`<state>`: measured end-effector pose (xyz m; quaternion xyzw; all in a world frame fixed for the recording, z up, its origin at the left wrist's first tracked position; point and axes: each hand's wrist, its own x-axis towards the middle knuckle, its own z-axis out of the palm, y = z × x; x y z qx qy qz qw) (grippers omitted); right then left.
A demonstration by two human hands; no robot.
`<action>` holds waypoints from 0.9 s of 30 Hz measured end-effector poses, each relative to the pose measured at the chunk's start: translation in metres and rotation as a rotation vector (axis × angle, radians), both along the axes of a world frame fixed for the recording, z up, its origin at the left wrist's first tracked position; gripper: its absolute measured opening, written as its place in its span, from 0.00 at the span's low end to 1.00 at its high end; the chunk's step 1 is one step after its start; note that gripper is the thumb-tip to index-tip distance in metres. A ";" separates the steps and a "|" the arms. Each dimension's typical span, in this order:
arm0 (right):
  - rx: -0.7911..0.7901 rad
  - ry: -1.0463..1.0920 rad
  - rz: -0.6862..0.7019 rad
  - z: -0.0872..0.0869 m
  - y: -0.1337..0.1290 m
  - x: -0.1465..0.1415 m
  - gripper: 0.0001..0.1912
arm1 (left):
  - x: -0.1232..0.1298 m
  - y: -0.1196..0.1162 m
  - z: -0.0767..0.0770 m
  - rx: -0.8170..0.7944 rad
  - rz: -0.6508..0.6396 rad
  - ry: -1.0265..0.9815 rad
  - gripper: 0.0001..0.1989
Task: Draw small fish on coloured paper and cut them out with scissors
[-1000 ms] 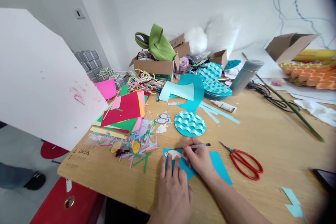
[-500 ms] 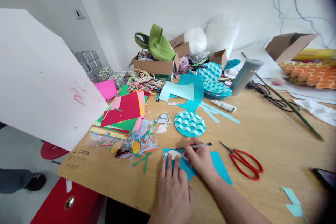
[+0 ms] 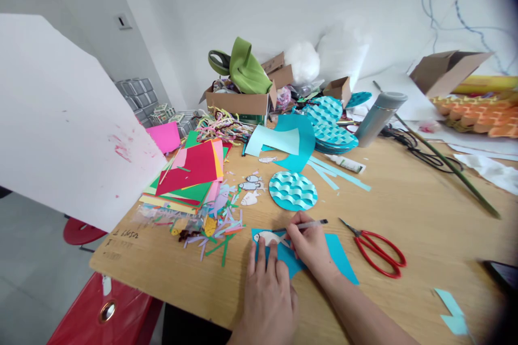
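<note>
With its fingers laid flat, my left hand [image 3: 270, 291] presses a white paper fish cutout [image 3: 265, 237] onto a sheet of blue paper [image 3: 340, 256]. My right hand [image 3: 307, 242] grips a pen [image 3: 312, 223], its tip at the upper edge of the fish near the tail. Part of the blue sheet is hidden under both hands. Just beyond them lies a round woven blue paper disc [image 3: 293, 191]. Red-handled scissors [image 3: 380, 250] rest on the table to the right of my right hand.
Left of the hands are paper scraps [image 3: 224, 229], small fish cutouts [image 3: 250, 186] and stacked coloured paper [image 3: 190, 172]. A glue bottle [image 3: 346, 163], a grey flask [image 3: 380, 118] and a green stick [image 3: 453, 167] are farther right. A phone [image 3: 502, 275] sits at the right edge.
The pen and my right hand have shifted very slightly; my left hand stays put on the fish. A person's leg and shoe at the lower left have gone out of view.
</note>
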<state>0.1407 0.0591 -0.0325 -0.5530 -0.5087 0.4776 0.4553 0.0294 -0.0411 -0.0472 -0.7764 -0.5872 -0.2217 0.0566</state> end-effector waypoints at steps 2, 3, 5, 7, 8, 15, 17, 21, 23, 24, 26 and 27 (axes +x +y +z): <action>-0.006 -0.003 0.004 0.001 0.000 0.000 0.07 | 0.000 0.000 0.000 -0.002 -0.001 0.007 0.16; -0.008 -0.002 0.003 0.001 0.000 0.000 0.07 | -0.001 0.000 0.000 -0.002 -0.001 0.011 0.16; -0.016 0.009 -0.002 0.001 0.000 0.000 0.08 | -0.001 0.000 0.000 0.001 -0.001 0.016 0.16; -0.031 0.028 -0.006 0.001 0.000 0.000 0.08 | -0.001 0.000 -0.001 0.005 -0.002 0.016 0.16; -0.040 0.037 -0.006 0.001 0.000 0.000 0.08 | -0.001 0.000 -0.001 0.006 -0.003 0.016 0.16; -0.032 0.066 0.030 -0.001 -0.001 0.000 0.11 | -0.001 -0.001 0.000 -0.015 -0.004 0.019 0.17; -0.027 0.086 0.088 -0.003 -0.002 0.000 0.13 | -0.001 -0.001 0.000 -0.014 -0.004 0.013 0.17; -0.033 0.070 0.189 -0.008 -0.003 -0.001 0.16 | -0.001 -0.001 0.000 0.005 0.005 0.001 0.17; -0.037 0.057 0.207 -0.009 -0.004 -0.001 0.17 | 0.000 0.000 0.000 0.007 0.008 0.001 0.17; -0.039 0.052 0.212 -0.009 -0.003 -0.001 0.17 | 0.000 0.000 0.000 0.005 0.008 0.002 0.17; -0.043 0.038 0.217 -0.009 -0.003 -0.001 0.18 | 0.000 0.000 0.000 0.000 0.005 0.006 0.17; -0.044 0.030 0.219 -0.008 -0.003 -0.001 0.18 | 0.000 -0.001 0.000 -0.002 0.006 0.006 0.17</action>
